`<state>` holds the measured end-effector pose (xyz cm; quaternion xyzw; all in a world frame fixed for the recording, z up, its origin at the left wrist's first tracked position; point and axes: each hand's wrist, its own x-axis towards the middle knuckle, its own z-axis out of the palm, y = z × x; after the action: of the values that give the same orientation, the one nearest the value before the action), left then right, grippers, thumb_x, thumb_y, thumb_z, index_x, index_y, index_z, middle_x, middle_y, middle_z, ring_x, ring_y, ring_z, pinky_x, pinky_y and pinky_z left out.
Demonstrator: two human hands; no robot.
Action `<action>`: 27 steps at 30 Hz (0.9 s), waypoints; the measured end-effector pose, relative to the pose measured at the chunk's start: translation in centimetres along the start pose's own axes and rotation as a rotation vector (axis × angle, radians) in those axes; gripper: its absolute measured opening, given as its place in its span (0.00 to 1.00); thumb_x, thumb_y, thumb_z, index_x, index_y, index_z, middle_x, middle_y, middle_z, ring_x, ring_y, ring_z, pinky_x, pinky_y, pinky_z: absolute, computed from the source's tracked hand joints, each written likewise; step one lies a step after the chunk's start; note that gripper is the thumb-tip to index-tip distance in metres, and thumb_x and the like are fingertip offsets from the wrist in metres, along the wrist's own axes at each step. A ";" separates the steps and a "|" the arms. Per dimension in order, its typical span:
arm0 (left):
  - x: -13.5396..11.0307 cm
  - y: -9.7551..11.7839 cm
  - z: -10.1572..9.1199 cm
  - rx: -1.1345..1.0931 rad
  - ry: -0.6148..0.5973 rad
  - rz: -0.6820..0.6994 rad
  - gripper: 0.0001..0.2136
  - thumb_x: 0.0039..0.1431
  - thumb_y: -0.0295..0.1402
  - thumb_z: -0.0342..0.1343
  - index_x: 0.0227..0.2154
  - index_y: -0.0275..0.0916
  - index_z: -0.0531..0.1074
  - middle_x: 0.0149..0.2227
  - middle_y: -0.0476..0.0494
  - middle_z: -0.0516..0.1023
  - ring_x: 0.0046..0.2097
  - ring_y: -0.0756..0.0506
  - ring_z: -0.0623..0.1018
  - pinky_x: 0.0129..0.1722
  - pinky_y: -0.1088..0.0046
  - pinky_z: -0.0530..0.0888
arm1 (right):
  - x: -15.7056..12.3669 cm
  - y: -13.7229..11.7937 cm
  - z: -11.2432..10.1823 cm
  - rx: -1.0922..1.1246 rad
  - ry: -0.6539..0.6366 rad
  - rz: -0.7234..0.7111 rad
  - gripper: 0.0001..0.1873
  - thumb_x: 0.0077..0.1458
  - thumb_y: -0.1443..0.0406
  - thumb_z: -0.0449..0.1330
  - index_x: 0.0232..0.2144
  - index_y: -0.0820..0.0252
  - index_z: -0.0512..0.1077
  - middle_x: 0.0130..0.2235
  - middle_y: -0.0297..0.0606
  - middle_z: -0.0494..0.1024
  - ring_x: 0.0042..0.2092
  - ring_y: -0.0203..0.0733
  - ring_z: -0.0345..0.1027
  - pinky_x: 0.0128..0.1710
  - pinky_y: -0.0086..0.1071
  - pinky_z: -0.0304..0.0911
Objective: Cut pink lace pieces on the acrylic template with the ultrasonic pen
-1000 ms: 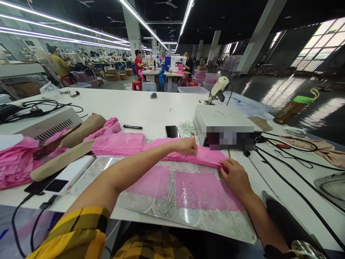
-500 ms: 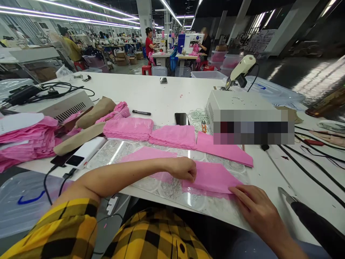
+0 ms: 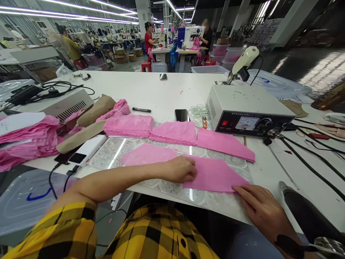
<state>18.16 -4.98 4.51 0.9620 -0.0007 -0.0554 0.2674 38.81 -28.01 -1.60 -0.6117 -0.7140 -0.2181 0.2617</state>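
Observation:
A plain pink fabric piece (image 3: 212, 174) lies flat on the marbled clear mat (image 3: 172, 187), one end tapering to the right. My left hand (image 3: 182, 169) is closed, its curled fingers pressing on the left end of this piece. At the tapered end, my right hand (image 3: 257, 201) pinches the near edge between thumb and fingers. A pink lace piece (image 3: 148, 154) lies to the left, partly hidden under my left forearm. Behind are two stacks of pink lace pieces (image 3: 128, 126) (image 3: 174, 132) and a stack of plain pink pieces (image 3: 225, 143).
A black-handled tool (image 3: 309, 212) lies right of my right hand. Beyond stand a grey control box (image 3: 253, 108), a phone (image 3: 182, 115), orange snips (image 3: 205, 122) and a marker (image 3: 141, 109). Power bank (image 3: 87, 150) and pink bundles (image 3: 29, 140) are left; black cables (image 3: 309, 158) run right.
The pink layer that showed below the plain piece's near edge is now out of sight. Both hands stay at the piece with only small shifts. The view has tilted slightly.

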 end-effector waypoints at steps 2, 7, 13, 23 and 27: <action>-0.9 0.3 -0.3 0.000 -0.002 0.022 0.03 0.57 0.25 0.61 0.29 0.38 0.75 0.37 0.47 0.75 0.39 0.48 0.75 0.40 0.75 0.70 | -0.2 0.1 0.2 0.002 0.027 0.018 0.13 0.60 0.71 0.55 0.44 0.54 0.75 0.35 0.36 0.78 0.38 0.39 0.72 0.42 0.34 0.66; -3.0 0.6 0.0 0.088 0.013 0.065 0.05 0.56 0.30 0.65 0.32 0.39 0.74 0.40 0.46 0.76 0.43 0.46 0.75 0.44 0.72 0.68 | -0.6 0.1 0.6 -0.002 0.044 0.043 0.13 0.59 0.71 0.55 0.43 0.53 0.75 0.34 0.36 0.78 0.36 0.39 0.73 0.40 0.33 0.66; -3.5 0.6 1.1 0.176 0.044 0.071 0.02 0.61 0.29 0.61 0.32 0.38 0.75 0.42 0.44 0.76 0.42 0.47 0.75 0.46 0.70 0.66 | -0.5 0.0 0.2 0.013 0.030 0.070 0.14 0.60 0.70 0.55 0.45 0.52 0.75 0.36 0.35 0.78 0.38 0.39 0.72 0.43 0.33 0.66; -3.5 0.6 1.5 0.177 0.064 0.031 0.04 0.59 0.24 0.57 0.30 0.36 0.74 0.42 0.43 0.77 0.41 0.46 0.76 0.46 0.70 0.67 | -0.9 -0.2 0.1 -0.030 -0.005 0.030 0.12 0.61 0.70 0.55 0.46 0.59 0.74 0.39 0.39 0.78 0.41 0.41 0.72 0.46 0.36 0.66; -3.5 0.8 1.5 0.191 0.063 0.024 0.02 0.61 0.30 0.59 0.33 0.37 0.73 0.41 0.44 0.76 0.41 0.46 0.75 0.45 0.70 0.66 | -0.5 -0.2 0.0 -0.035 -0.001 0.015 0.12 0.60 0.71 0.57 0.46 0.61 0.73 0.39 0.40 0.78 0.40 0.39 0.72 0.46 0.35 0.67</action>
<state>14.54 -6.28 4.04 0.9843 -0.0089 -0.0214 0.1751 38.67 -28.47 -1.94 -0.6217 -0.7056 -0.2284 0.2520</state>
